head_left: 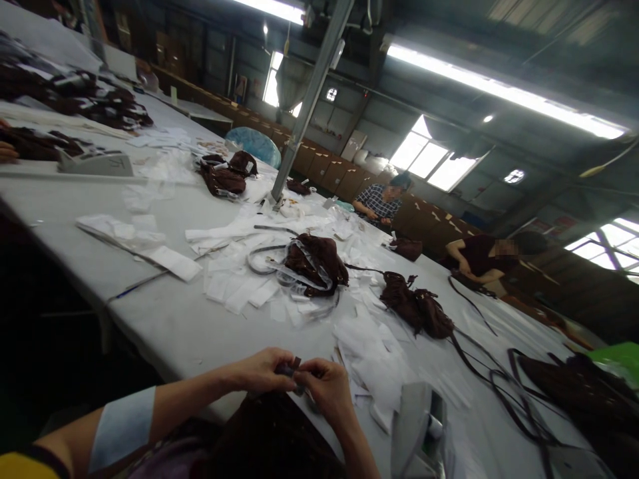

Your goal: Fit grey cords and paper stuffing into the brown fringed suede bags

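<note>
My left hand [264, 371] and my right hand [327, 389] meet at the near table edge, fingers closed in a pinch. Between them is a small dark strap piece [297, 362]; its details are blurred and mostly covered by the fingers. Directly below the hands, a dark brown bag [272, 432] rests against my body, its lower part in shadow. On the table ahead lies another brown bag [319, 263] with clear plastic and a looped strap. White paper sheets [239, 286] are scattered around it. A grey tape dispenser [417, 429] stands right of my right hand.
More brown bags [417, 309] with long straps lie to the right, and a dark pile [584, 392] farther right. Another dispenser [94, 163] stands at the left. A metal post [312, 100] rises from the table. Two people [382, 199] sit across it; a hand [7, 152] shows far left.
</note>
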The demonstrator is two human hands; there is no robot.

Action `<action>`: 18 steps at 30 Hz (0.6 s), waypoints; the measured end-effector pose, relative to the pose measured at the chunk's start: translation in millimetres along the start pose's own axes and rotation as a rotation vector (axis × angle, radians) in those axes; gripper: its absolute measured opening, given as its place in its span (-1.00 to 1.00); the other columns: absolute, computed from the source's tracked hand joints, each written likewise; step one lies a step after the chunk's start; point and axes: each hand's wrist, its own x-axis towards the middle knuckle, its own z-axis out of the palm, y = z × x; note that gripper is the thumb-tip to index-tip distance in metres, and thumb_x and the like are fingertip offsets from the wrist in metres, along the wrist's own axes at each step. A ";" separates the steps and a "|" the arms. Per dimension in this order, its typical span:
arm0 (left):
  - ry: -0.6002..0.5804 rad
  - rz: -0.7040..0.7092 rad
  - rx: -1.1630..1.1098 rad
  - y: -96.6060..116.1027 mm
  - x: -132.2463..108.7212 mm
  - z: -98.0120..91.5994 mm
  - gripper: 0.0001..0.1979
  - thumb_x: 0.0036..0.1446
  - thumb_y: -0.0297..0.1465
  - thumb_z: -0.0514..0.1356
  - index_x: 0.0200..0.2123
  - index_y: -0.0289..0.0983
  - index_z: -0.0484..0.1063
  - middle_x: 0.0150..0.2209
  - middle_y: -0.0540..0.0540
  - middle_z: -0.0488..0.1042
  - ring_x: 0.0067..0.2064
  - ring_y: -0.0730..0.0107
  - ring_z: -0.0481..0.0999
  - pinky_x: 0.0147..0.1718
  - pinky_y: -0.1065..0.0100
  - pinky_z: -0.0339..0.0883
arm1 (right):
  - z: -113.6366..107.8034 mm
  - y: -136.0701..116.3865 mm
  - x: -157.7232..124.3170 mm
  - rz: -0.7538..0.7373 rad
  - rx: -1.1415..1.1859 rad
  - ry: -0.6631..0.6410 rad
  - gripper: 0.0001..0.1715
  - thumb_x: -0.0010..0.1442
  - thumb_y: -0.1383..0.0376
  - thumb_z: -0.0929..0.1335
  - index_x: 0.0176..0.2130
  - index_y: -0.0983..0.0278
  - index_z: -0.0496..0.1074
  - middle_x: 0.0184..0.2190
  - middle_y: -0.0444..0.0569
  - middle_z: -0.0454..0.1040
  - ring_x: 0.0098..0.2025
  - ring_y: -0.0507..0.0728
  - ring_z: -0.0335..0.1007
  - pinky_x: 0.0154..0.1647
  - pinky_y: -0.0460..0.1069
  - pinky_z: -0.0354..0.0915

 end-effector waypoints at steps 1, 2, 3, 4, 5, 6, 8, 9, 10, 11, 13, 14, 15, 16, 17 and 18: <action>-0.021 0.015 -0.005 -1.7 0.8 0.9 -0.77 -0.10 -0.39 0.21 -0.31 -0.33 0.47 -0.54 0.09 0.30 -0.51 0.54 0.22 -0.54 0.50 0.08 | 0.2 -1.1 0.1 -0.006 -0.021 -0.006 -0.89 -0.01 0.28 0.39 -0.46 0.20 0.57 -0.61 -0.15 0.53 -0.54 0.07 0.42 -0.52 -0.10 0.26; -0.037 0.025 -0.007 -3.6 2.1 2.1 -0.78 -0.08 -0.38 0.19 -0.31 -0.34 0.47 -0.55 0.09 0.28 -0.53 0.54 0.21 -0.56 0.50 0.07 | 0.4 -2.0 0.1 -0.032 -0.050 -0.016 -0.88 0.01 0.30 0.38 -0.45 0.19 0.57 -0.58 -0.14 0.54 -0.51 0.07 0.43 -0.48 -0.09 0.26; -0.032 0.023 -0.001 -5.4 3.7 3.4 -0.79 -0.08 -0.38 0.19 -0.33 -0.35 0.47 -0.57 0.09 0.27 -0.55 0.55 0.19 -0.58 0.50 0.06 | 0.4 -2.5 0.1 -0.076 -0.085 -0.029 -0.85 0.03 0.32 0.36 -0.45 0.19 0.57 -0.54 -0.13 0.55 -0.47 0.08 0.45 -0.42 -0.08 0.27; -0.012 0.015 0.006 -7.1 5.6 4.8 -0.80 -0.08 -0.37 0.18 -0.35 -0.36 0.47 -0.59 0.09 0.26 -0.56 0.55 0.18 -0.60 0.50 0.04 | 0.2 -2.8 -0.1 -0.131 -0.124 -0.052 -0.82 0.05 0.34 0.34 -0.45 0.18 0.57 -0.51 -0.12 0.56 -0.42 0.08 0.46 -0.36 -0.07 0.27; 0.006 0.006 0.014 -8.7 7.6 6.1 -0.81 -0.08 -0.38 0.18 -0.37 -0.36 0.47 -0.60 0.09 0.25 -0.57 0.55 0.18 -0.61 0.50 0.03 | -0.1 -2.7 -0.3 -0.187 -0.161 -0.080 -0.79 0.07 0.36 0.32 -0.45 0.18 0.56 -0.48 -0.11 0.57 -0.37 0.08 0.46 -0.31 -0.06 0.27; 0.019 0.001 0.022 -10.2 9.5 7.2 -0.82 -0.08 -0.38 0.17 -0.38 -0.36 0.46 -0.60 0.08 0.25 -0.58 0.55 0.18 -0.61 0.50 0.02 | -0.6 -2.3 -0.5 -0.231 -0.186 -0.102 -0.77 0.10 0.37 0.30 -0.44 0.18 0.56 -0.45 -0.11 0.57 -0.33 0.09 0.46 -0.26 -0.05 0.27; 0.030 -0.006 0.045 -13.1 13.1 8.7 -0.84 -0.10 -0.41 0.14 -0.42 -0.36 0.46 -0.61 0.08 0.27 -0.58 0.54 0.19 -0.61 0.49 0.02 | -1.8 -1.0 -1.0 -0.236 -0.174 -0.112 -0.75 0.13 0.38 0.27 -0.34 0.18 0.54 -0.42 -0.10 0.57 -0.33 0.08 0.47 -0.24 -0.05 0.27; 0.037 -0.013 0.062 -14.6 14.6 9.2 -0.84 -0.11 -0.43 0.13 -0.44 -0.36 0.46 -0.62 0.07 0.27 -0.58 0.53 0.20 -0.61 0.49 0.02 | -2.3 -0.2 -1.2 -0.206 -0.146 -0.097 -0.75 0.12 0.38 0.27 -0.26 0.19 0.51 -0.43 -0.11 0.57 -0.35 0.08 0.47 -0.26 -0.05 0.28; 0.050 -0.021 0.081 -16.0 16.1 9.6 -0.85 -0.13 -0.44 0.12 -0.46 -0.35 0.45 -0.63 0.08 0.27 -0.58 0.53 0.20 -0.61 0.49 0.02 | -2.8 0.4 -1.2 -0.169 -0.117 -0.076 -0.71 0.10 0.39 0.27 -0.18 0.21 0.48 -0.44 -0.12 0.57 -0.38 0.07 0.47 -0.29 -0.06 0.28; 0.065 -0.031 0.099 -17.3 17.3 10.0 -0.87 -0.15 -0.45 0.12 -0.48 -0.35 0.44 -0.64 0.08 0.26 -0.58 0.52 0.20 -0.60 0.49 0.02 | -3.1 0.9 -1.1 -0.136 -0.096 -0.057 -0.66 0.08 0.39 0.28 -0.12 0.22 0.44 -0.46 -0.13 0.56 -0.41 0.07 0.46 -0.33 -0.07 0.28; 0.080 -0.047 0.131 -19.4 18.9 11.0 -0.87 -0.17 -0.46 0.12 -0.49 -0.35 0.44 -0.65 0.08 0.25 -0.58 0.52 0.21 -0.59 0.48 0.02 | -3.5 1.0 -0.6 -0.110 -0.104 -0.065 -0.67 0.05 0.39 0.29 -0.14 0.24 0.44 -0.52 -0.16 0.54 -0.47 0.05 0.44 -0.40 -0.10 0.26; 0.077 -0.051 0.144 -20.0 19.4 11.7 -0.86 -0.18 -0.46 0.12 -0.49 -0.35 0.45 -0.65 0.09 0.26 -0.58 0.51 0.21 -0.59 0.48 0.02 | -3.6 0.6 -0.2 -0.119 -0.131 -0.080 -0.73 0.04 0.39 0.29 -0.22 0.23 0.47 -0.54 -0.16 0.53 -0.48 0.05 0.43 -0.43 -0.11 0.24; 0.070 -0.055 0.160 -20.4 19.7 12.5 -0.86 -0.18 -0.46 0.11 -0.50 -0.34 0.45 -0.65 0.09 0.25 -0.57 0.51 0.21 -0.59 0.48 0.02 | -3.6 -0.3 0.2 -0.135 -0.164 -0.093 -0.78 0.04 0.39 0.29 -0.31 0.23 0.49 -0.56 -0.16 0.52 -0.50 0.04 0.42 -0.46 -0.12 0.21; 0.062 -0.058 0.177 -20.5 19.9 13.3 -0.86 -0.17 -0.45 0.11 -0.51 -0.34 0.45 -0.65 0.09 0.25 -0.57 0.51 0.20 -0.59 0.48 0.01 | -3.5 -1.5 0.7 -0.150 -0.203 -0.100 -0.80 0.03 0.40 0.28 -0.39 0.23 0.50 -0.58 -0.16 0.51 -0.52 0.03 0.40 -0.48 -0.13 0.18; 0.053 -0.060 0.193 -20.4 20.1 14.1 -0.87 -0.17 -0.44 0.11 -0.53 -0.33 0.44 -0.65 0.09 0.24 -0.57 0.50 0.20 -0.59 0.47 0.00 | -3.2 -2.9 1.4 -0.160 -0.246 -0.099 -0.80 0.01 0.41 0.29 -0.47 0.23 0.50 -0.61 -0.16 0.50 -0.54 0.03 0.39 -0.51 -0.13 0.15; 0.049 -0.059 0.206 -20.1 20.4 14.8 -0.88 -0.16 -0.42 0.12 -0.54 -0.33 0.43 -0.65 0.09 0.24 -0.57 0.51 0.19 -0.59 0.47 -0.01 | -2.7 -4.3 2.0 -0.160 -0.292 -0.092 -0.81 -0.02 0.42 0.30 -0.52 0.23 0.49 -0.63 -0.15 0.49 -0.55 0.02 0.37 -0.52 -0.13 0.11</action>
